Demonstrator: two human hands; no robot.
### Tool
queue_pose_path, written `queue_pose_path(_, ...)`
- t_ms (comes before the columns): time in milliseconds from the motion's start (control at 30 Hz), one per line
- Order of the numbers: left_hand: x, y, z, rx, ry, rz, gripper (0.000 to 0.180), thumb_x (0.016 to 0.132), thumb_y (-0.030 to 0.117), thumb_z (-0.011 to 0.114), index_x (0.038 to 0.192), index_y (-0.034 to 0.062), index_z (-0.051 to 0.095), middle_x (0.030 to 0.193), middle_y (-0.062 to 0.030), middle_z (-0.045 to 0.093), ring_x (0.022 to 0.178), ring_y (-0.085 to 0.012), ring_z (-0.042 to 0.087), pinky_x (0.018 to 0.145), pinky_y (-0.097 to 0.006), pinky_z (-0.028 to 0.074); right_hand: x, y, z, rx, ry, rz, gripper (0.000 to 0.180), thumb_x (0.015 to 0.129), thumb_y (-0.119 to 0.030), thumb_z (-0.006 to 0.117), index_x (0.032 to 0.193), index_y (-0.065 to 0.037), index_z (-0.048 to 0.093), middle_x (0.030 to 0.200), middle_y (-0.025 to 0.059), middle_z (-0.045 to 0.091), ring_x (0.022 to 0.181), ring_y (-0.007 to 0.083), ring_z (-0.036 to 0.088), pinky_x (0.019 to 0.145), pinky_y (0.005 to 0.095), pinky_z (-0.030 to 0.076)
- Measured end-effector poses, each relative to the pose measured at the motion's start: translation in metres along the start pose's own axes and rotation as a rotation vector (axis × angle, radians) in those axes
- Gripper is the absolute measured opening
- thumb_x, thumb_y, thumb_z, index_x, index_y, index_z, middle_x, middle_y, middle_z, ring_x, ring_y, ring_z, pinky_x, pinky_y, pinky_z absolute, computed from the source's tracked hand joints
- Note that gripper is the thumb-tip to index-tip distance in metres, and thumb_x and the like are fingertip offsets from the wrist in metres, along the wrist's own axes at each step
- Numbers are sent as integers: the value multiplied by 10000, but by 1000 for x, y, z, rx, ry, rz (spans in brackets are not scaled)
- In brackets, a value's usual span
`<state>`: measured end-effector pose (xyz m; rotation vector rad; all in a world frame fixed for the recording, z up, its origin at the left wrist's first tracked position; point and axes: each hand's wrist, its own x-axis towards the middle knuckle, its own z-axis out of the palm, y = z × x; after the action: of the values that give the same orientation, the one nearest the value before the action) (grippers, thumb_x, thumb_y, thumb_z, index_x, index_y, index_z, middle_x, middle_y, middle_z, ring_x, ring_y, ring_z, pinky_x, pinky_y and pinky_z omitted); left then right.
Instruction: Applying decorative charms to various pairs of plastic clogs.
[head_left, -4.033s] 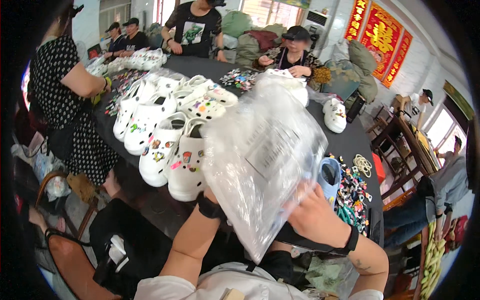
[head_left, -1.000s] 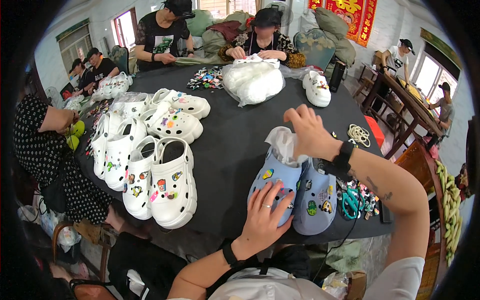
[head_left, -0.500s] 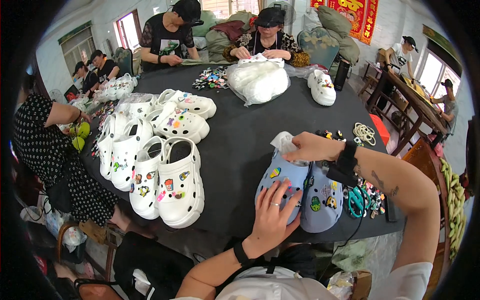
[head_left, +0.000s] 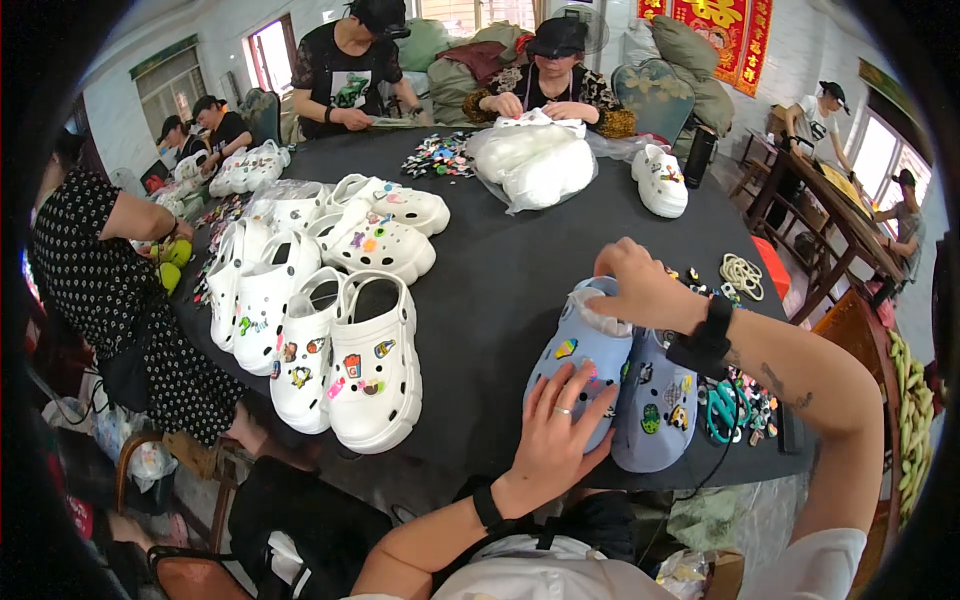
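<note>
A light blue clog (head_left: 548, 362) with colourful charms on its top lies toe toward me at the table's near edge. My left hand (head_left: 548, 425), wearing a ring, holds its toe with fingers laid over the front. At its foot opening my right hand (head_left: 652, 290) is curled, fingertips down inside the heel end and partly hidden. Crumpled translucent wrapping (head_left: 600, 322) shows in that opening, under the right fingers. Against its right side stands a second light blue clog (head_left: 655, 405), also with charms, partly covered by my right wrist.
Several white clogs (head_left: 378, 365) with charms fill the left of the black table (head_left: 480, 290). Loose charms (head_left: 752, 412) and a teal band lie right of the blue pair. Cream bands (head_left: 741, 277), a white clog (head_left: 660, 182) and bagged white items (head_left: 532, 168) sit farther off. Other people work around.
The wrapping that stuck up from the blue clog's heel now sits lower, inside the opening. My right hand has shifted slightly up and right. My left hand stays on the toe.
</note>
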<state>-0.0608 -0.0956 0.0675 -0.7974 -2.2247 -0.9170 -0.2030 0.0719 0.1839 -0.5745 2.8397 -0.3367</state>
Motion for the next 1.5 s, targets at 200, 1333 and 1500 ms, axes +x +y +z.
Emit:
queue_pose_path(200, 0, 1, 4, -10, 2, 14, 581, 712, 163, 785, 1258, 116, 593, 1409, -158, 405, 1302, -389, 409, 1057, -548, 332, -14, -21, -1, 118, -265, 5, 854, 892, -714, 448, 977, 111, 648, 907, 237, 678, 848, 326, 667, 761, 415, 507)
queue_pose_path(1333, -77, -45, -99, 418, 129, -323, 763, 533, 660, 834, 1200, 333, 662, 1505, -150, 334, 1424, -478, 137, 1088, -671, 42, -16, -32, 53, 430, 146, -379, 956, 620, -205, 905, 1386, -49, 354, 1451, 223, 310, 1401, 362, 272, 1132, 409, 283)
queue_pose_path(1500, -74, -42, -96, 340, 128, -398, 710, 541, 652, 836, 1156, 331, 684, 1519, -168, 311, 1420, -512, 90, 1054, -715, 21, -35, -29, 90, 1168, -106, -269, 1275, 654, -141, 907, 1540, -38, -4, 1540, 179, 235, 1419, 244, 257, 1159, 398, 248)
